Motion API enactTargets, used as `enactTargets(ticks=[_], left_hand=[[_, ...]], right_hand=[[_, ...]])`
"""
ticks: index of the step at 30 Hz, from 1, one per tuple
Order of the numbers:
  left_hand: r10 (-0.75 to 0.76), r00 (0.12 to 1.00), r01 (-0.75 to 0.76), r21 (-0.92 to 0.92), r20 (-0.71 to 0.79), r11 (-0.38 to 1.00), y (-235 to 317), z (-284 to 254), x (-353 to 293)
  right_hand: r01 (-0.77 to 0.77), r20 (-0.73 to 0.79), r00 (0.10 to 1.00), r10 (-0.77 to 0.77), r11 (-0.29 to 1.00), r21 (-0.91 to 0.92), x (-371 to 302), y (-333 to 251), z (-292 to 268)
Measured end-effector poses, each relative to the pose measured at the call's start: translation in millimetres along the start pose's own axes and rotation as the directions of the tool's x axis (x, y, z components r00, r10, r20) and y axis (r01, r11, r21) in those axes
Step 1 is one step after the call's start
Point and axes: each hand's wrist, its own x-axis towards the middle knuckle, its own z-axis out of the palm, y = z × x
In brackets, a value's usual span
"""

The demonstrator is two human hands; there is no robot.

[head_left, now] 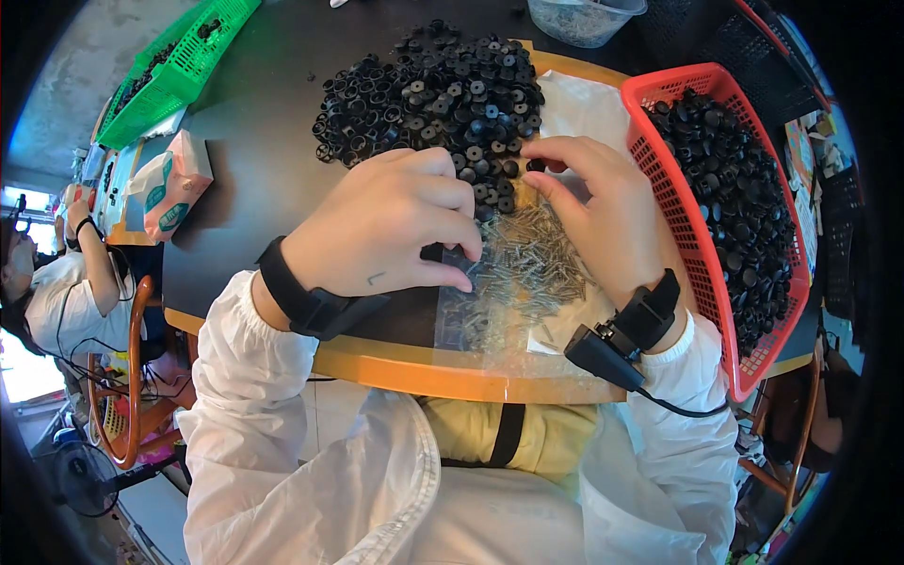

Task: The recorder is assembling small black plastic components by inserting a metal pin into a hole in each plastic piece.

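My right hand (607, 212) pinches a small black round cap (535, 165) between thumb and fingertips, at the right edge of a heap of black plastic parts (428, 99). Rings and round pieces with centre holes make up that heap. My left hand (391, 221) hovers just in front of it, fingers curled in towards the thumb. Whatever those fingers hold, if anything, is hidden or too small to name. Between my hands, a pile of thin metal screws (537, 264) lies on clear plastic film (461, 325) near the table's front edge.
A red basket (692, 240) full of black round knobs stands at the right. At the far left are a green basket (193, 66) and a tissue pack (179, 184). A clear tub (586, 21) sits at the back. Another person (80, 301) works at the left.
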Motion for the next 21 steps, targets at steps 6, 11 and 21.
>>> enactTargets(ticks=[6, 11, 21], left_hand=[[-0.024, 1.000, 0.024, 0.050, -0.009, 0.998, 2.3, 6.3, -5.6], [-0.091, 0.993, 0.094, 0.034, -0.071, 0.995, 4.4, 4.6, -7.0], [-0.343, 0.881, 0.222, -0.356, -0.325, 0.908, 6.0, 10.6, -4.8]], right_hand=[[-0.002, 0.019, 1.000, 0.001, 0.998, 0.055, -1.1, -13.1, -1.6], [0.128, 0.070, 0.988, -0.136, 0.986, 0.110, -2.5, -10.9, 2.5], [-0.080, 0.113, 0.993, 0.041, 0.926, 0.369, -8.9, -12.4, 5.7]])
